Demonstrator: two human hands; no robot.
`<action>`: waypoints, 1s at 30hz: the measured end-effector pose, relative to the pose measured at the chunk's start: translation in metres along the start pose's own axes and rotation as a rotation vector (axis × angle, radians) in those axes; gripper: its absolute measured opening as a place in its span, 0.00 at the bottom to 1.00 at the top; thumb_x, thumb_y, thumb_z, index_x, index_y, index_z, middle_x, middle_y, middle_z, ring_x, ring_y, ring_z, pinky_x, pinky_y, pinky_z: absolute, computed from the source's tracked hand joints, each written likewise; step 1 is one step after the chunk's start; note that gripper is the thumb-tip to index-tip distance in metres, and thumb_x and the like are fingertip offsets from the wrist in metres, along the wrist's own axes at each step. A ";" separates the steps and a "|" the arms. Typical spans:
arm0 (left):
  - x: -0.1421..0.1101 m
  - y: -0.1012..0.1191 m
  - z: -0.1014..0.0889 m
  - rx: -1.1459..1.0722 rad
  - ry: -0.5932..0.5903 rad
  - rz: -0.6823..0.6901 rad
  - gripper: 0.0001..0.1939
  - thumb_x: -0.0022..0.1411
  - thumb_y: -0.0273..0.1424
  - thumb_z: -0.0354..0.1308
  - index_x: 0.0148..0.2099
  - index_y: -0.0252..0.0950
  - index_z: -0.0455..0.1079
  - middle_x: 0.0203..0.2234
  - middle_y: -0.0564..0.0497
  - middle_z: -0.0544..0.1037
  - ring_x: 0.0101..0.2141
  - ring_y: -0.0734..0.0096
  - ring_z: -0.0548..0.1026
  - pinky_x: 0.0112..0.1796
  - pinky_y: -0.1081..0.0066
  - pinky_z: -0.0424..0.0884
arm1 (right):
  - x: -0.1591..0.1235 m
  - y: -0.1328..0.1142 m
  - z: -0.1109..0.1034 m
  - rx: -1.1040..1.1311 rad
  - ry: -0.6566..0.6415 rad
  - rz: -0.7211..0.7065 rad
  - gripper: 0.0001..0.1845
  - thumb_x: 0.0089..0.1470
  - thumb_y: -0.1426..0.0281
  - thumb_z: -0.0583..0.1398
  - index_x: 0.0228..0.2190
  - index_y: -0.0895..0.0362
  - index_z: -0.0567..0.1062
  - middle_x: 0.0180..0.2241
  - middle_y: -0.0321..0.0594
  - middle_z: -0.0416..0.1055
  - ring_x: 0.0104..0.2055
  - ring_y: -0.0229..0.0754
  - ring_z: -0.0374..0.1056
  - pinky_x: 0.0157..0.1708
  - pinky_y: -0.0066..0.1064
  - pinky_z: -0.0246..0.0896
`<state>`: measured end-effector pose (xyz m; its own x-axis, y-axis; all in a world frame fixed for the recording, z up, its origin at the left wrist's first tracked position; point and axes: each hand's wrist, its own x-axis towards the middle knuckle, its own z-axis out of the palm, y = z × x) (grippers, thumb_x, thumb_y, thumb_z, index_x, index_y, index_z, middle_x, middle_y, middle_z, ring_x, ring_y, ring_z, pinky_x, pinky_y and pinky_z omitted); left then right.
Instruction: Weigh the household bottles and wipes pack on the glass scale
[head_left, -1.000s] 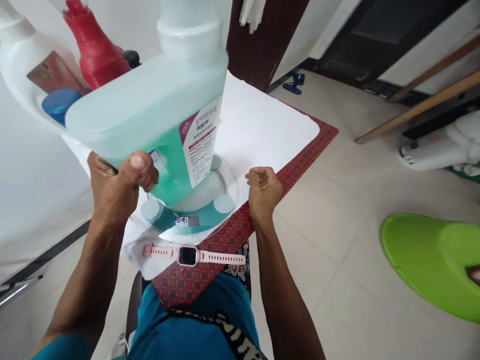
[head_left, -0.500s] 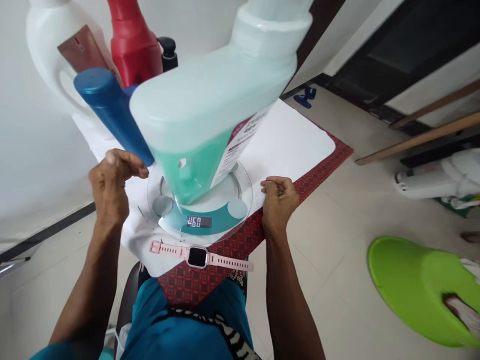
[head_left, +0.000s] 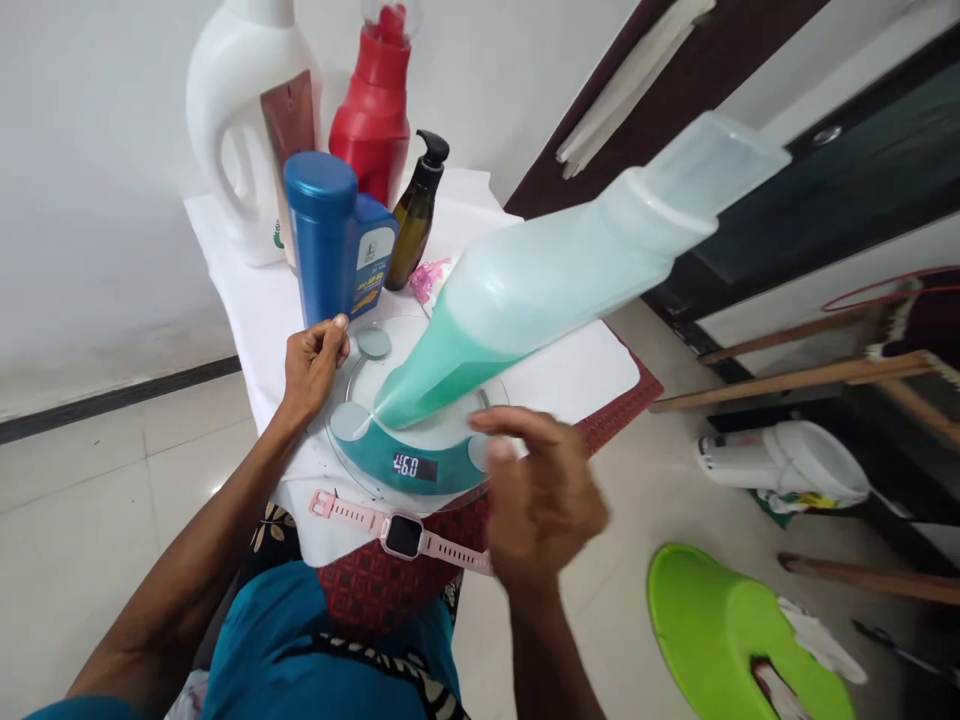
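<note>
Worktop (head_left: pixel 596 372) bears a jug (head_left: pixel 517 300) on a scale (head_left: pixel 416 478); my left hand (head_left: pixel 315 362) curls narrow near a blue bottle (head_left: pixel 322 240), my right hand (head_left: pixel 546 495) half open

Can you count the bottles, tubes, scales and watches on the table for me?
Bottles: 5 (white, red, blue, dark pump one, big green-filled one)
Tubes: 1
Scales: 1
Watches: 1
Total: 8

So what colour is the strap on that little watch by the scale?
The watch strap is pale pink, seen best in the head view.
</note>
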<state>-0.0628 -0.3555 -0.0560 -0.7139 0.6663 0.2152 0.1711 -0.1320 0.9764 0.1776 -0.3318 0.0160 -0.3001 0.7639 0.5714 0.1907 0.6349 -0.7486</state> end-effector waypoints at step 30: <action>0.003 0.001 -0.009 0.462 0.235 0.020 0.25 0.69 0.46 0.54 0.24 0.36 0.68 0.14 0.56 0.61 0.19 0.74 0.60 0.25 0.70 0.55 | 0.124 0.029 -0.023 0.197 0.649 0.061 0.33 0.65 0.45 0.64 0.19 0.48 0.61 0.15 0.27 0.52 0.14 0.35 0.53 0.14 0.31 0.52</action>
<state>-0.0711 -0.3601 -0.0545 -0.8313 0.4776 0.2843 0.4307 0.2303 0.8726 0.1673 -0.2160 0.0724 0.3390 0.7516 0.5658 -0.0027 0.6022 -0.7983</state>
